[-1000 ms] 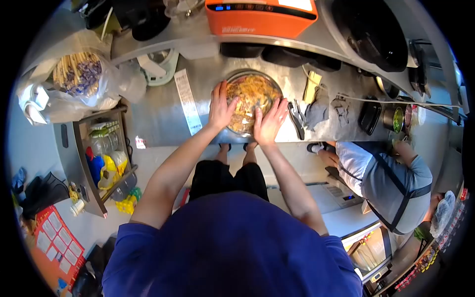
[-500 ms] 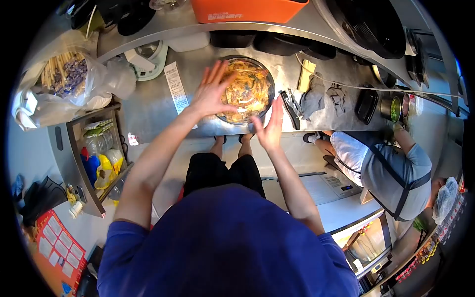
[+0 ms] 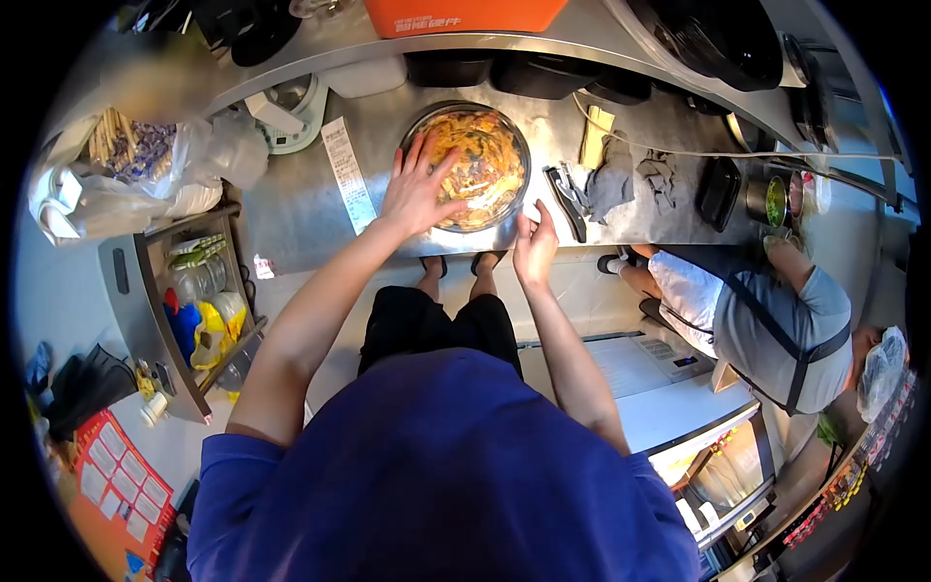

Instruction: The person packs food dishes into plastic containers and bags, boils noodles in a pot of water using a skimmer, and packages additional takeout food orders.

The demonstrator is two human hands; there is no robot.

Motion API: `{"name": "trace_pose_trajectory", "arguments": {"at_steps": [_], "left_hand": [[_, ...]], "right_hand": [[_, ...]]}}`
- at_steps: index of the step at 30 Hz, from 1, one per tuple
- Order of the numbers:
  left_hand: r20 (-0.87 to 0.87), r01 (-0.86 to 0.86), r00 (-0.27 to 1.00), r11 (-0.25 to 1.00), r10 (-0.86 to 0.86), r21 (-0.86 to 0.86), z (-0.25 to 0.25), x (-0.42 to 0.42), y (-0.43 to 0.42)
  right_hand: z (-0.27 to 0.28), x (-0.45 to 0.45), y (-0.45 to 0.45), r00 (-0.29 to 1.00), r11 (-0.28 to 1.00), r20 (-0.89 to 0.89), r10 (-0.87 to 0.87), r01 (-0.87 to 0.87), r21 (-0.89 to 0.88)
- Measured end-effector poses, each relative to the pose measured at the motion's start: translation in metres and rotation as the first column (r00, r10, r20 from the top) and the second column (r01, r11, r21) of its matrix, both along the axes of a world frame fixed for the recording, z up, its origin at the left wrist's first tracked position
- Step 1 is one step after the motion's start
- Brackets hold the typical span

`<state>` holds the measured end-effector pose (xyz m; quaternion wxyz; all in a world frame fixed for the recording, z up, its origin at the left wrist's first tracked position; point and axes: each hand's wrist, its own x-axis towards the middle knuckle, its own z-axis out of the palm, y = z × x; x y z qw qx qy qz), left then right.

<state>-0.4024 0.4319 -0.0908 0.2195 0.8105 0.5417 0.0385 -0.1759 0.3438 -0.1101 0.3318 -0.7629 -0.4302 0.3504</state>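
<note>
A round dark-rimmed bowl (image 3: 527, 160) of orange-brown food stands on the steel counter, under what looks like a shiny clear lid (image 3: 493, 160). My left hand (image 3: 417, 194) lies over its left side with the fingers spread, palm down. By the lower right rim is my right hand (image 3: 535, 254), fingers partly bent and apart, with nothing visible in it. Whether it touches the rim I cannot tell. Left of the bowl lies a long printed receipt (image 3: 347, 175). A black-handled stapler-like tool (image 3: 567, 202) rests to the right, beside a grey cloth (image 3: 611, 179).
An orange bin (image 3: 465, 15) sits on the shelf above the counter. A scale (image 3: 296, 121) and a bag of wrapped chopsticks (image 3: 131, 150) are at the left. Farther right are a black tray (image 3: 719, 199) and a metal pot (image 3: 771, 201). A co-worker (image 3: 776, 320) stands at the right.
My right hand has drawn down slightly from the bowl's rim and its fingers have bent. My left hand has settled lower on the bowl's left side. The view has shifted slightly.
</note>
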Motion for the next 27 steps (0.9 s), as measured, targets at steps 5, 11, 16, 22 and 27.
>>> {"name": "trace_pose_trajectory", "arguments": {"at_steps": [5,11,16,22,27], "left_hand": [[0.029,-0.148,0.989,0.989,0.147,0.022,0.0,0.008,-0.021],[-0.066,0.016,0.998,0.997,-0.021,-0.073,0.011,0.021,-0.028],[-0.142,-0.007,0.99,0.99,-0.012,-0.138,0.011,0.034,-0.026],[-0.094,-0.082,0.993,0.98,0.066,-0.182,0.02,0.037,-0.029],[-0.128,-0.023,0.992,0.993,0.008,-0.117,0.016,0.046,-0.019]], "right_hand": [[-0.043,-0.014,-0.031,0.511,0.959,-0.814,-0.276,0.197,-0.202],[-0.041,-0.009,-0.03,0.362,0.929,-0.863,-0.352,0.247,-0.275],[-0.066,-0.012,-0.023,0.54,0.956,-0.794,-0.277,0.24,-0.171],[-0.052,-0.008,-0.017,0.482,0.957,-0.83,-0.281,0.203,-0.206],[-0.059,0.002,-0.005,0.512,0.968,-0.825,-0.239,0.196,-0.158]]}}
